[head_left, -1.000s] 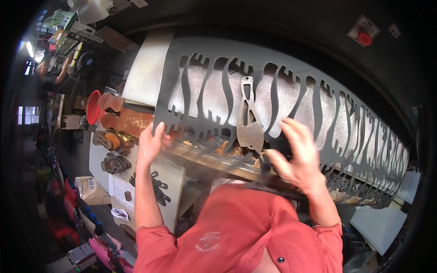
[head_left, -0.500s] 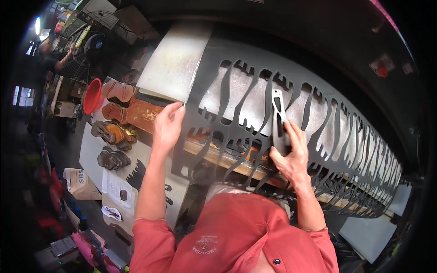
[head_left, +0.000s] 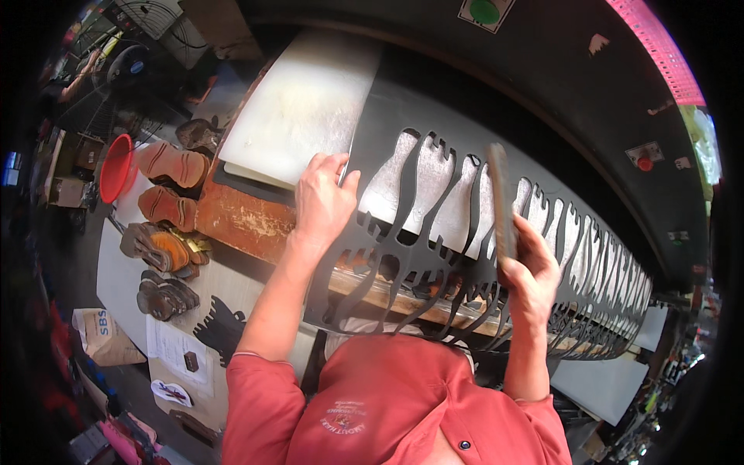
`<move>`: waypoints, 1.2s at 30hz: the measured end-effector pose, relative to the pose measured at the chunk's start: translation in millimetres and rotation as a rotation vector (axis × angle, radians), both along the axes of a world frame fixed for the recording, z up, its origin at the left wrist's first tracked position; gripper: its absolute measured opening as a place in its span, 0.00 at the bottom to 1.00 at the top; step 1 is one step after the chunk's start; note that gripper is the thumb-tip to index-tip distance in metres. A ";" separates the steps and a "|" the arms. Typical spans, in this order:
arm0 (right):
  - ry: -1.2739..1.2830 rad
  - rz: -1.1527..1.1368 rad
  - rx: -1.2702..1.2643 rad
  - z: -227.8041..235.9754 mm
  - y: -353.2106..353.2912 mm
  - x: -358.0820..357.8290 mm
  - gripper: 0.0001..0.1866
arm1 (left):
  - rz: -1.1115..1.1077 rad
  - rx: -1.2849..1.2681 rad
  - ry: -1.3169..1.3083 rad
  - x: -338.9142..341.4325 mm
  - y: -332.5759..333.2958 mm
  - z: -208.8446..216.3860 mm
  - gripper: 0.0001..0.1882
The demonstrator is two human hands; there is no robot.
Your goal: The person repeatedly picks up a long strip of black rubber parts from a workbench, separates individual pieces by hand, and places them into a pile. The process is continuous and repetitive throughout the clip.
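Note:
A dark grey sheet [head_left: 387, 116] full of rows of long, toothed cut-outs lies across the machine bed in front of me. At its left edge, beside a white board [head_left: 302, 108], my left hand [head_left: 325, 194] is closed, with thumb and fingers pinching the edge. My right hand [head_left: 532, 267] grips a long metal cutting die [head_left: 502, 201] by its near end. The die stands tilted up over the cut-outs, seen nearly edge-on, so its outline is hidden. Pale metal bed shows through the openings.
A dark machine beam [head_left: 542, 85] with a green button [head_left: 484, 11] and a red button [head_left: 645, 163] spans the far side. To the left are a worn brown block [head_left: 244, 225], stacks of cut pieces [head_left: 167, 294], a red bowl [head_left: 118, 167] and a paper bag [head_left: 105, 337].
My right hand has raised and turned the die from showing its open face to nearly edge-on. My left hand has come onto the sheet's edge. The view has shifted.

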State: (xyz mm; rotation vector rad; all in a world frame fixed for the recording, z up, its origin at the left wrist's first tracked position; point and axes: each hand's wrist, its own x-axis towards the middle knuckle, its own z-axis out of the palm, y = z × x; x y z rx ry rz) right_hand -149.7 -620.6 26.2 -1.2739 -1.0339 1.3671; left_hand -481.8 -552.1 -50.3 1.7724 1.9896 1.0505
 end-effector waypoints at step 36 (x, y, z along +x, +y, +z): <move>-0.467 0.111 0.194 -62.5 162.4 -159.4 0.38 | -0.307 0.070 -0.293 -14.7 34.2 -1.8 0.32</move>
